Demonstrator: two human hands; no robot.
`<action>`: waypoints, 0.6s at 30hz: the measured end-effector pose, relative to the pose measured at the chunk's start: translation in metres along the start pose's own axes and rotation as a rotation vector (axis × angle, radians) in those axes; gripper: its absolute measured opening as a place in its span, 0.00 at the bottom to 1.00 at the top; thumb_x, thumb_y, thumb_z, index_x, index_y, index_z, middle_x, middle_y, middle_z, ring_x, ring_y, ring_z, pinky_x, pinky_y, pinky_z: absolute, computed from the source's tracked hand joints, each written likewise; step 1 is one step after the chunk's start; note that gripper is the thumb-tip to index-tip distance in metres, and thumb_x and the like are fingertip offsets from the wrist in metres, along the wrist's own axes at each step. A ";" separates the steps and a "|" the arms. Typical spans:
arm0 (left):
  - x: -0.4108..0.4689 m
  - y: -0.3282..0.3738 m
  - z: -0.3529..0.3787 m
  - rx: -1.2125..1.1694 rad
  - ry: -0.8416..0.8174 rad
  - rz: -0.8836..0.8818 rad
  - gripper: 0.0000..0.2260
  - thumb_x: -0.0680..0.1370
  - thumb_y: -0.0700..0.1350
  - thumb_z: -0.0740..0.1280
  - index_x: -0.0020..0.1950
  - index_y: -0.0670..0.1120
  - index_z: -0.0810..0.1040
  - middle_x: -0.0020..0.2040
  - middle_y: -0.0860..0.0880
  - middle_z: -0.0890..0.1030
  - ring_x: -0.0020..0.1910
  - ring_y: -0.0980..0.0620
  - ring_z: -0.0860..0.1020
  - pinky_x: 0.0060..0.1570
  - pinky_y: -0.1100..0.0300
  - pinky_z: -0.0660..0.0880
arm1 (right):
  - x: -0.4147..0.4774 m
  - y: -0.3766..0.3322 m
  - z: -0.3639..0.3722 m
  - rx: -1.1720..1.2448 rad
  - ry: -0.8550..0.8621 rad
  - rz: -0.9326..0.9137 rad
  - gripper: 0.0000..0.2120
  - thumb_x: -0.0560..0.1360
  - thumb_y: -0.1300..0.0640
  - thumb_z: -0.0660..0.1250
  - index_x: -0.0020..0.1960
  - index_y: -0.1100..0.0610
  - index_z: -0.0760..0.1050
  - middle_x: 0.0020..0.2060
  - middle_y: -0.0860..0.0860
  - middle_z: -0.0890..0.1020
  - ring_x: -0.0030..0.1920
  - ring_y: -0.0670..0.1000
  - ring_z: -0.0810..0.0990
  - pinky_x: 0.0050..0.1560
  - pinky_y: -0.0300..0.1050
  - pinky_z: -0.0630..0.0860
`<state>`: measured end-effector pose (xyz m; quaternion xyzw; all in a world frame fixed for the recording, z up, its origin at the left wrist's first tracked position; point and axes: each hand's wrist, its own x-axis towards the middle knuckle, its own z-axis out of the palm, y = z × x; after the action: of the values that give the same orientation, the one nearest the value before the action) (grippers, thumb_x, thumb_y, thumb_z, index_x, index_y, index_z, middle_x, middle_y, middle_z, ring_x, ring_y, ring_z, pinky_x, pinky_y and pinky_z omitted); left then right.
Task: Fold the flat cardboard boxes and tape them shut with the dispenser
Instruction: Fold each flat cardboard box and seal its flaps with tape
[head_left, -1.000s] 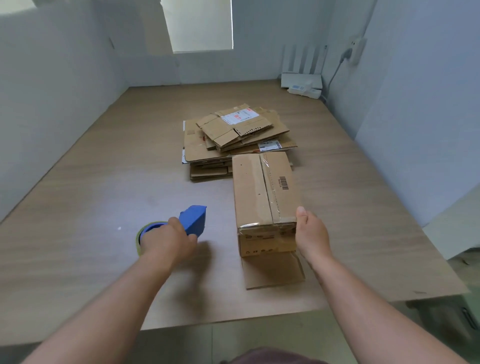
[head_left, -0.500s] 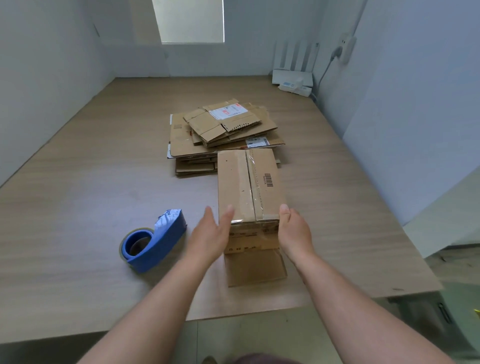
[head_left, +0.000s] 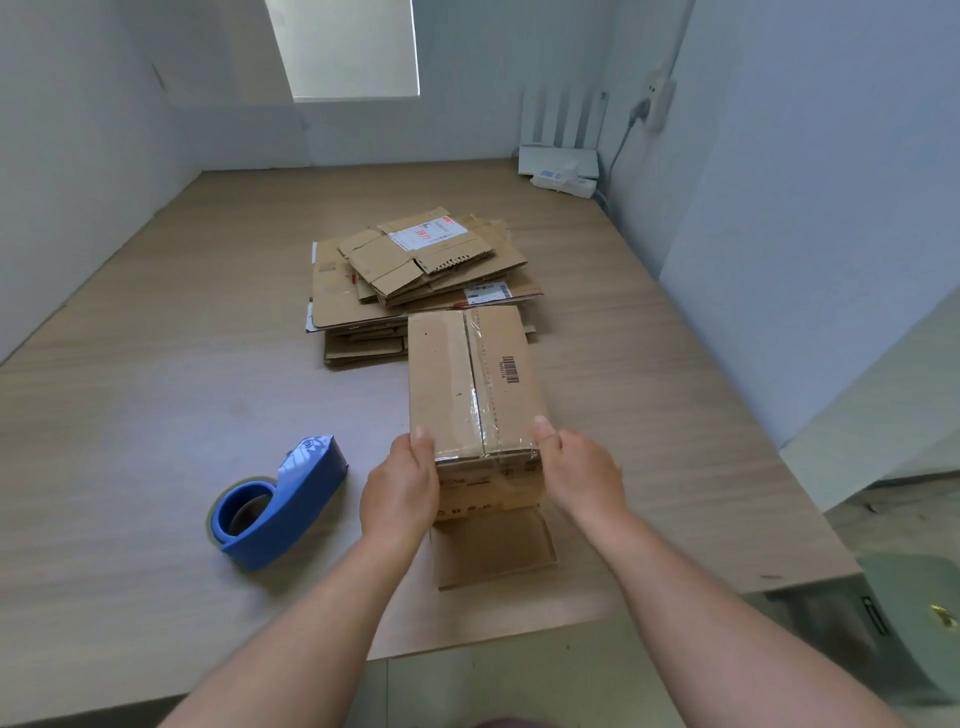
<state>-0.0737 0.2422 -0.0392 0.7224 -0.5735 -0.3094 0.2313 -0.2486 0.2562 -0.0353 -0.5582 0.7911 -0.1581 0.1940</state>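
A folded cardboard box (head_left: 470, 379) stands on the wooden table (head_left: 156, 415), its top seam covered with clear tape. One loose flap (head_left: 493, 545) lies flat on the table at its near end. My left hand (head_left: 400, 488) grips the box's near left corner, thumb on top. My right hand (head_left: 582, 473) grips the near right corner the same way. The blue tape dispenser (head_left: 280, 504) lies on the table left of my left hand, untouched. A stack of flat cardboard boxes (head_left: 415, 275) sits just behind the folded box.
White walls close in the table on the left, back and right. A white router (head_left: 558, 156) and a power strip (head_left: 563, 183) sit at the far right corner. The table's near edge runs below my forearms, with a green object (head_left: 914, 597) beyond its right corner.
My left hand let go of the tape dispenser, which now lies on the table, and moved right to grip the box's near left corner. My right hand stayed on the box.
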 end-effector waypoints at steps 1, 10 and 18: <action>0.001 -0.001 -0.002 0.005 -0.019 0.012 0.25 0.83 0.58 0.44 0.63 0.45 0.72 0.55 0.43 0.80 0.53 0.44 0.76 0.55 0.48 0.75 | 0.002 0.003 -0.005 -0.002 -0.047 -0.042 0.28 0.80 0.38 0.43 0.46 0.56 0.74 0.49 0.56 0.81 0.53 0.59 0.77 0.59 0.54 0.68; 0.000 0.002 -0.017 0.549 -0.175 0.152 0.35 0.69 0.73 0.48 0.61 0.46 0.63 0.54 0.47 0.80 0.47 0.48 0.79 0.43 0.55 0.79 | 0.011 0.006 -0.018 -0.476 -0.068 -0.346 0.49 0.61 0.20 0.34 0.51 0.54 0.75 0.46 0.51 0.82 0.48 0.54 0.79 0.48 0.49 0.67; 0.015 -0.024 -0.039 0.316 -0.422 0.269 0.28 0.80 0.60 0.51 0.78 0.57 0.47 0.70 0.51 0.72 0.65 0.49 0.74 0.60 0.55 0.73 | 0.013 0.037 -0.016 -0.228 -0.215 -0.446 0.39 0.75 0.32 0.37 0.50 0.59 0.75 0.48 0.57 0.81 0.51 0.58 0.77 0.50 0.47 0.67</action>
<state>-0.0268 0.2328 -0.0313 0.5866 -0.7405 -0.3264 0.0304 -0.2910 0.2563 -0.0404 -0.7504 0.6362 -0.0465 0.1732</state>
